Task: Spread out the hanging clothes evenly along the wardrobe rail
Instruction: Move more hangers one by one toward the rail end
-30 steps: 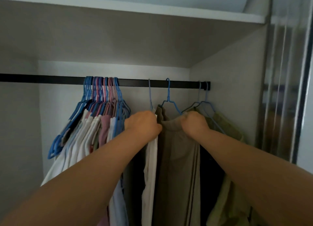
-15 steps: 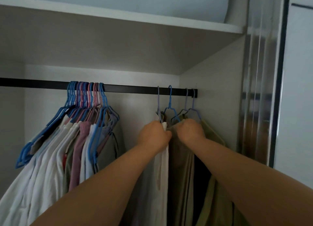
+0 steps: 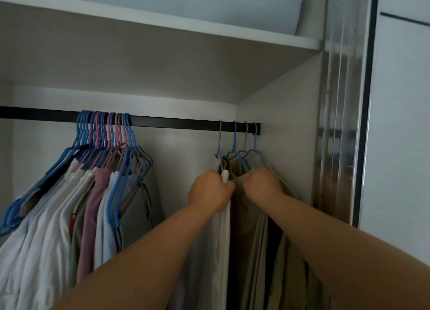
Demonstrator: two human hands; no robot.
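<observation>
A black wardrobe rail [image 3: 176, 122] runs across the wardrobe. Several blue and pink hangers with pale clothes [image 3: 102, 161] are bunched together on its left part. At the right end hang several blue hangers [image 3: 237, 142] close together. My left hand [image 3: 209, 190] grips the white garment [image 3: 224, 228] at its shoulder. Beside it, my right hand [image 3: 264, 181] grips the top of the beige garment [image 3: 253, 235]. An olive garment [image 3: 288, 258] hangs behind, next to the side wall.
A white shelf [image 3: 209, 34] sits above the rail with a pale bundle on it. The wardrobe's side wall [image 3: 283, 128] stands just right of the last hanger. A ribbed sliding door [image 3: 342, 114] lies further right. Bare rail stretches between the two groups.
Both hands have slid the white and beige garments to the right along the rail, closing them up against the hangers at the right end. The gap to the left bunch has widened.
</observation>
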